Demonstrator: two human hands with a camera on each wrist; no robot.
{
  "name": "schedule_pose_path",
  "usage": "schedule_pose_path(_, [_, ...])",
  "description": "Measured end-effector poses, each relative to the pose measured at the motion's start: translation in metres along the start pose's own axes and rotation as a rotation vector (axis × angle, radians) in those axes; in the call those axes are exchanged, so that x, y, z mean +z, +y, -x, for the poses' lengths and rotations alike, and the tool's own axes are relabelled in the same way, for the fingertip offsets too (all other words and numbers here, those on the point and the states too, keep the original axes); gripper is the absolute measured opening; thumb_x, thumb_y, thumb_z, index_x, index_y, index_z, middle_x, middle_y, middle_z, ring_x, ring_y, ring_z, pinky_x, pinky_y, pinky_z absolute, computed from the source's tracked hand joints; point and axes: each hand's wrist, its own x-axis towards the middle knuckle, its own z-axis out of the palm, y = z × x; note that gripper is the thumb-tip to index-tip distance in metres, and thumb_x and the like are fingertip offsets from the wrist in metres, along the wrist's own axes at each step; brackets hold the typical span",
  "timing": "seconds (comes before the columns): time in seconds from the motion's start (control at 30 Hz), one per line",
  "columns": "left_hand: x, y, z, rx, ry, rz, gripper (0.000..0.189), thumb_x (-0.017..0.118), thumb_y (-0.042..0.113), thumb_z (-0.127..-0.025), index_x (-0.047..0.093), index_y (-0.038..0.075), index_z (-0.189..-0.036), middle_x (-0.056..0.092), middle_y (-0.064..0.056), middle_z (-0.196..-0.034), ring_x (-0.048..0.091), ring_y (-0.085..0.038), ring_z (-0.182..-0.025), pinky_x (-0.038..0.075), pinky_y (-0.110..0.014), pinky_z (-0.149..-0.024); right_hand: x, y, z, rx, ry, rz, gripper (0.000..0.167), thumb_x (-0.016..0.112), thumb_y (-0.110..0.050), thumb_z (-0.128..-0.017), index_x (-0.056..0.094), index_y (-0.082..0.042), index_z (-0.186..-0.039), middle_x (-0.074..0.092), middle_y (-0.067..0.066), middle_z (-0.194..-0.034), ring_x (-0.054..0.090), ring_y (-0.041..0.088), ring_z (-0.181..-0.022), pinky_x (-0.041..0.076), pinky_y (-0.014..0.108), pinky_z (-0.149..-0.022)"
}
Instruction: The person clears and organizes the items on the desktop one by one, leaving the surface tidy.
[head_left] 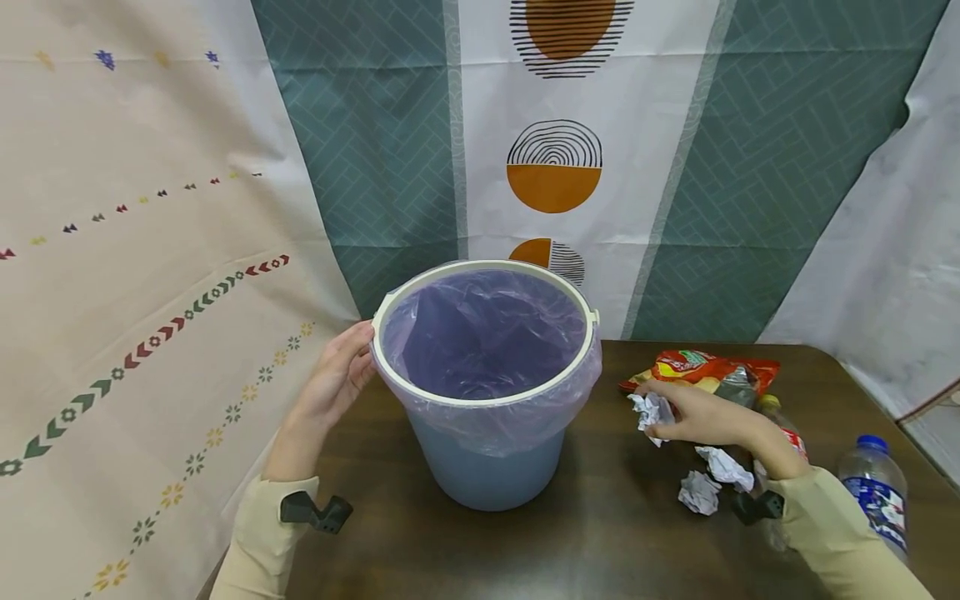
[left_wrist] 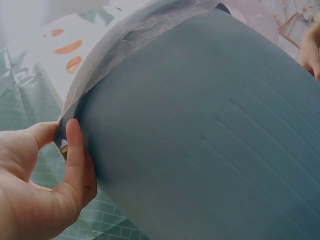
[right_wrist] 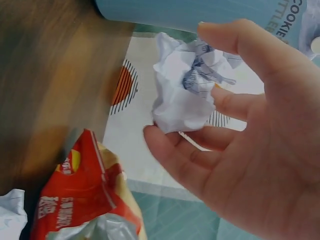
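- Your right hand (head_left: pixel 693 412) pinches a crumpled paper wad (head_left: pixel 649 415) between thumb and fingers, to the right of the bin (head_left: pixel 487 475).
- Your left hand (head_left: pixel 337 379) grips the bin's left rim.
- Two other paper balls (head_left: pixel 700 492) lie on the table (head_left: pixel 600 533), near your right wrist, before a red snack bag (head_left: pixel 697 367).

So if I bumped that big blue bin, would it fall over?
It might tip: the bin is narrower at its base than at its rim, though the left hand pinching its edge could steady it. It's probably light for its size, since I see no rubbish inside. Its liner looks thin and crinkly, so probably floppy.
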Motion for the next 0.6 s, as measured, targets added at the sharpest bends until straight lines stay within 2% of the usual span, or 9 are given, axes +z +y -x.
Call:
schedule_pose_path(0.23, [0.002,0.001,-0.002,0.001,-0.008,0.016,0.021,0.041,0.012,-0.103,0.058,0.006,-0.115,0.067,0.001,-0.096,0.067,-0.004,-0.079,0.056,-0.012,-0.068,-0.005,-0.005,-0.008,-0.039,0.077,0.012,0.054,0.073,-0.032,-0.086,0.051,-0.01,-0.129,0.057,0.0,-0.098,0.048,0.006,-0.068,0.044,0.02,-0.056])
schedule_pose_path(0.53, [0.001,0.008,-0.001,-0.035,-0.031,-0.018,0.021,0.041,0.012,-0.104,0.058,0.007,-0.113,0.068,0.002,-0.096,0.068,-0.006,-0.084,0.058,-0.016,-0.072,-0.009,-0.006,-0.013,-0.047,0.101,0.014,0.057,0.07,-0.034,-0.088,0.047,-0.008,-0.132,0.058,0.002,-0.1,0.049,0.011,-0.073,0.044,0.021,-0.059])
schedule_pose_path(0.6, [0.001,0.009,0.0,-0.042,-0.03,-0.009,0.02,0.042,0.012,-0.103,0.059,0.007,-0.112,0.069,0.001,-0.096,0.068,-0.006,-0.085,0.058,-0.016,-0.072,-0.009,-0.006,-0.013,-0.042,0.103,0.029,0.057,0.07,-0.035,-0.088,0.048,-0.008,-0.132,0.06,0.003,-0.106,0.05,0.011,-0.077,0.047,0.022,-0.063])
